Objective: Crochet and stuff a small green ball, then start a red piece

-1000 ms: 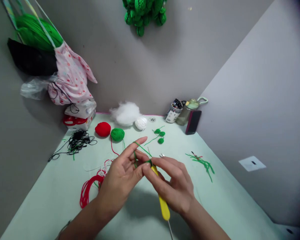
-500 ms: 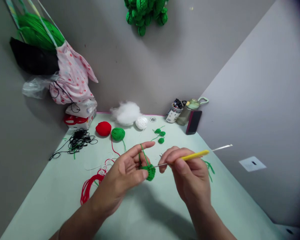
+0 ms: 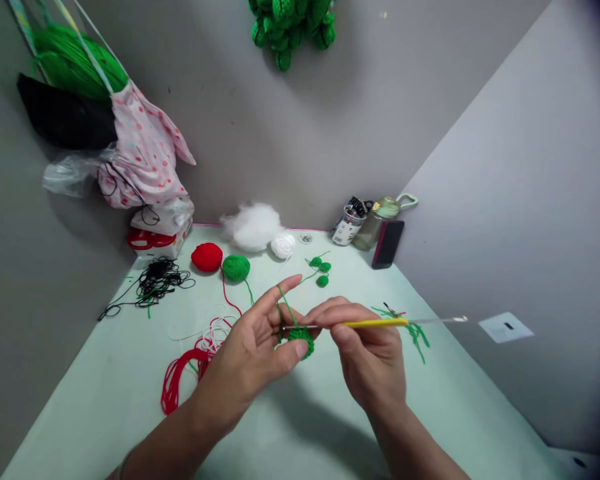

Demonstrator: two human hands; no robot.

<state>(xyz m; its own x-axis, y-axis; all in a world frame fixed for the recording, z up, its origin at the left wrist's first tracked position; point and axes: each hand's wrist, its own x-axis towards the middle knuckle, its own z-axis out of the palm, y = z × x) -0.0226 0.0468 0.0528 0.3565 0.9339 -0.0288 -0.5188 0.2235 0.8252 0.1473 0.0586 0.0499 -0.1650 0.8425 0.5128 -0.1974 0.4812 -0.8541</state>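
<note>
Between thumb and fingers, my left hand (image 3: 260, 340) pinches a small green crochet piece (image 3: 303, 340). A strand of green yarn (image 3: 286, 303) runs from the piece up over my raised left index finger. My right hand (image 3: 365, 347) grips a crochet hook (image 3: 380, 323) with a yellow handle, held like a pencil and almost level. The hook's metal shaft lies across the top of the crochet piece, its tip poking out left of the yarn strand. A second metal hook end sticks out to the right of the handle.
Behind my hands lie a red yarn ball (image 3: 207, 257), a green yarn ball (image 3: 237, 268), a white yarn ball (image 3: 283, 246) and white stuffing (image 3: 254, 227). Red yarn (image 3: 173, 383) and tangled black cord (image 3: 160, 283) are at left. A phone (image 3: 389, 245) leans against a bottle (image 3: 367, 233). Green scraps (image 3: 417, 337) lie at right.
My right hand has shifted slightly left and the hook has swung to nearly level, its tip now further left past the yarn strand. The left index finger has dipped leftward a little.
</note>
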